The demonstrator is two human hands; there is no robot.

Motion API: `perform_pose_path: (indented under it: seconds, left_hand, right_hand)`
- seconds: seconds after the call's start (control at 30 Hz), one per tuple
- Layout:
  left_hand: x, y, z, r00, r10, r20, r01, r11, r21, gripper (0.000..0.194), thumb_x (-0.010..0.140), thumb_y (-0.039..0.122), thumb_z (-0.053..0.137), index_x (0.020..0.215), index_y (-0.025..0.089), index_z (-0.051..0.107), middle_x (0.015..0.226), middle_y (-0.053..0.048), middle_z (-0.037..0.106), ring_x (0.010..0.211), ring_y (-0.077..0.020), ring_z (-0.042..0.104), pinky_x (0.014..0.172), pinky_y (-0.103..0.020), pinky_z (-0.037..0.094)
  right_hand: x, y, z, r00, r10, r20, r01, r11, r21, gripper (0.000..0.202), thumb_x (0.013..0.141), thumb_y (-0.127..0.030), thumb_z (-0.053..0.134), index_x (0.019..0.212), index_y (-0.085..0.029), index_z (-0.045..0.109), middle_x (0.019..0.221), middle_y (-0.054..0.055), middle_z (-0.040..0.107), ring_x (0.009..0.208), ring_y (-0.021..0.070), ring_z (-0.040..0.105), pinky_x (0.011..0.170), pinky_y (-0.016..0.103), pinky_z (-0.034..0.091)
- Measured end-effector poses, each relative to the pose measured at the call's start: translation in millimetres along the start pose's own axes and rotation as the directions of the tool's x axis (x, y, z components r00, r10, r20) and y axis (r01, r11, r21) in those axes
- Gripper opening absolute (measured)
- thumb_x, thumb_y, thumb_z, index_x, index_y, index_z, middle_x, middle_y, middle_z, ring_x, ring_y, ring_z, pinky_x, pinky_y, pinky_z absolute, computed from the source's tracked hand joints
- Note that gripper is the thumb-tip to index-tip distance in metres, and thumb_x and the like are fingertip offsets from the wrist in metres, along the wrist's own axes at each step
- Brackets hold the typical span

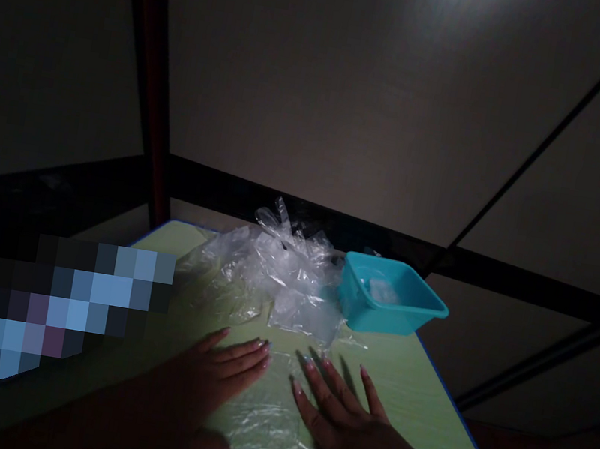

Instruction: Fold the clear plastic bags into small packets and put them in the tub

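Observation:
A flat sheet of clear plastic [269, 417] lies on the green table between my hands. My left hand [217, 386] rests at its left side with the fingers spread, the thumb lower down near the sheet. On the right side, my right hand [348, 422] has its fingers fanned out over the table, with nothing held. Beyond the fingertips is a crumpled heap of clear plastic bags [282, 267]. A turquoise basin [387, 318] stands right of the heap, with some clear plastic inside it.
The green table [425, 404] has a blue edge on its right side. Behind it rises a dark panelled wall [321, 91] with a reddish post at the left. A pixelated patch covers the left part of the table.

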State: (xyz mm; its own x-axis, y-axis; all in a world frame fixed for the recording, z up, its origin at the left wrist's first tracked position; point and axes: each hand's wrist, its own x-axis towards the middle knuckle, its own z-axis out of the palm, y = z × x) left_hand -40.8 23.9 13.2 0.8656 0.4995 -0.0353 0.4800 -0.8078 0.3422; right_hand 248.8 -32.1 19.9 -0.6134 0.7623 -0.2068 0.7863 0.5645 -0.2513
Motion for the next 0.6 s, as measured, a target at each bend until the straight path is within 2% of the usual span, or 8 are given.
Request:
perform_pose_path:
  seconds: [0.07, 0.17, 0.23, 0.3, 0.33, 0.43, 0.5, 0.6]
  left_hand:
    - [-0.5, 0.6, 0.2, 1.000, -0.013, 0.003, 0.013, 1.000, 0.010, 0.089, 0.084, 0.073, 0.044, 0.150, 0.023, 0.012, 0.154, -0.010, 0.012, 0.141, -0.0292, 0.018, 0.112, -0.056, 0.010]
    - [-1.1, 1.3, -0.4, 1.000, 0.002, 0.012, -0.002, 1.000, 0.007, 0.090, 0.084, 0.072, 0.044, 0.151, 0.023, 0.009, 0.155, -0.010, 0.010, 0.141, -0.0291, 0.016, 0.113, -0.055, 0.008]
    - [-0.9, 1.9, -1.6, 1.000, 0.015, 0.004, -0.015, 1.000, -0.001, 0.089, 0.086, 0.071, 0.043, 0.151, 0.022, 0.007, 0.155, -0.011, 0.010, 0.141, -0.0295, 0.015, 0.113, -0.053, 0.008]
    - [-0.5, 2.7, -3.1, 1.000, 0.017, -0.025, -0.017, 1.000, 0.001, 0.086, 0.088, 0.069, 0.041, 0.151, 0.020, 0.010, 0.154, -0.011, 0.013, 0.141, -0.0301, 0.016, 0.114, -0.053, 0.007]
    - [-0.4, 3.1, -3.9, 0.999, 0.014, -0.043, -0.014, 1.000, 0.004, 0.085, 0.088, 0.069, 0.040, 0.151, 0.019, 0.013, 0.154, -0.012, 0.015, 0.141, -0.0308, 0.017, 0.114, -0.053, 0.006]
    - [-2.2, 3.8, -6.4, 0.998, 0.007, -0.069, -0.006, 1.000, 0.012, 0.083, 0.088, 0.069, 0.040, 0.149, 0.016, 0.021, 0.154, -0.011, 0.019, 0.140, -0.0322, 0.019, 0.114, -0.053, 0.003]
    - [-5.0, 3.6, -7.5, 0.999, 0.018, -0.046, -0.018, 1.000, -0.001, 0.085, 0.087, 0.070, 0.043, 0.149, 0.017, 0.021, 0.154, -0.011, 0.017, 0.141, -0.0322, 0.017, 0.113, -0.053, 0.002]
    - [-9.3, 2.7, -8.2, 0.999, 0.044, 0.007, -0.044, 0.998, -0.042, 0.090, 0.084, 0.070, 0.047, 0.150, 0.019, 0.015, 0.155, -0.011, 0.011, 0.141, -0.0322, 0.014, 0.112, -0.055, 0.000]
  right_hand:
    - [0.9, 12.4, 14.1, 1.000, -0.012, -0.011, 0.011, 0.999, -0.037, 0.084, 0.081, -0.058, 0.059, 0.148, -0.032, 0.016, 0.152, 0.012, 0.009, 0.136, 0.0466, 0.012, 0.101, 0.075, 0.001]
    - [0.7, 18.1, 22.9, 0.999, -0.002, -0.054, -0.002, 0.998, -0.066, 0.070, 0.088, -0.050, 0.055, 0.147, -0.033, 0.021, 0.152, 0.008, 0.013, 0.136, 0.0438, 0.015, 0.103, 0.073, 0.000]
    - [-1.1, 11.3, 16.2, 0.998, -0.011, -0.060, 0.008, 0.999, -0.050, 0.060, 0.092, -0.044, 0.050, 0.145, -0.035, 0.023, 0.152, 0.007, 0.016, 0.137, 0.0409, 0.017, 0.103, 0.072, 0.001]
    - [-2.7, 0.9, 4.3, 0.995, -0.036, -0.091, 0.036, 0.999, -0.011, 0.061, 0.092, -0.044, 0.050, 0.146, -0.035, 0.022, 0.153, 0.006, 0.013, 0.139, 0.0373, 0.017, 0.107, 0.068, 0.005]
    - [-3.1, -3.9, -1.0, 0.993, -0.076, -0.087, 0.078, 0.997, 0.024, 0.057, 0.092, -0.045, 0.050, 0.144, -0.037, 0.027, 0.153, 0.004, 0.012, 0.139, 0.0357, 0.018, 0.109, 0.065, 0.008]
    - [-3.1, -12.7, -6.1, 0.971, -0.238, 0.027, 0.227, 0.950, 0.213, 0.045, 0.093, -0.042, 0.049, 0.136, -0.049, 0.036, 0.150, -0.007, 0.026, 0.137, 0.0293, 0.029, 0.112, 0.056, 0.014]
    - [-3.4, -15.5, -0.9, 0.938, -0.327, 0.113, 0.265, 0.889, 0.372, 0.049, 0.095, -0.039, 0.047, 0.139, -0.051, 0.027, 0.146, -0.011, 0.035, 0.135, 0.0250, 0.035, 0.114, 0.051, 0.016]
    - [-5.7, -20.5, 9.6, 0.882, -0.420, 0.214, 0.267, 0.820, 0.507, 0.054, 0.097, -0.039, 0.043, 0.142, -0.051, 0.015, 0.147, -0.014, 0.033, 0.136, 0.0234, 0.033, 0.115, 0.052, 0.012]
